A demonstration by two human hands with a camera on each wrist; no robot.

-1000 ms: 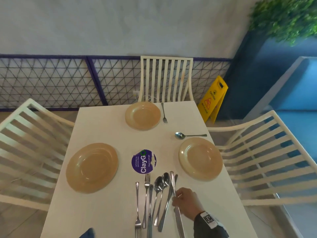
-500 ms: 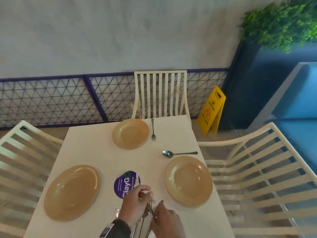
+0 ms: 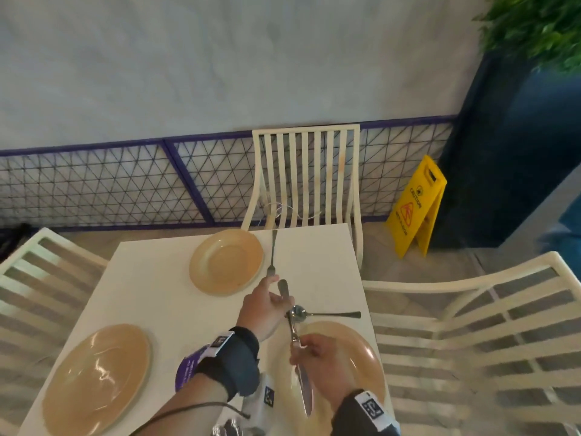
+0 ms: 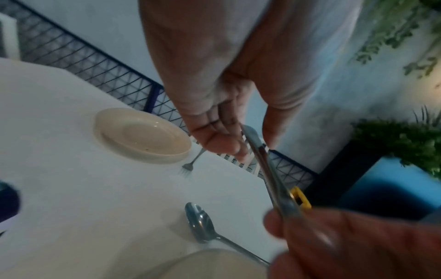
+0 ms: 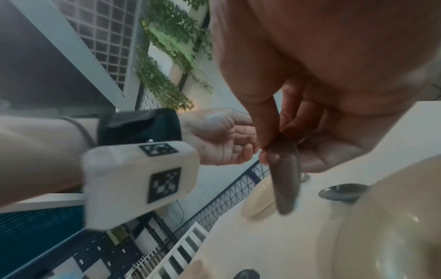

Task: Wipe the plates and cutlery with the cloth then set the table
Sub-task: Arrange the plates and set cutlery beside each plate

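Note:
A table knife [image 3: 294, 328] hangs in the air over the right plate [image 3: 361, 347], held by both hands. My left hand [image 3: 276, 294] grips its handle end, fingers curled with the thumb beside it [image 4: 243, 139]. My right hand [image 3: 301, 347] pinches the knife at its middle, and the blade [image 5: 284, 175] points back toward me. A spoon [image 3: 327, 314] lies above the right plate. A fork [image 3: 273, 253] lies beside the far plate [image 3: 226, 261]. A third plate [image 3: 97, 377] sits at the left. I see no cloth.
More cutlery [image 3: 239, 431] lies at the table's near edge, mostly hidden by my arms, next to a purple round sticker [image 3: 187, 369]. White slatted chairs stand at the far [image 3: 308, 174], left [image 3: 41, 278] and right [image 3: 471, 325] sides. A yellow caution sign [image 3: 415, 209] stands on the floor.
My right hand lifted the knife off the cutlery pile and my left hand joined it. Both hands moved forward and right, over the right plate. The head view tilted up.

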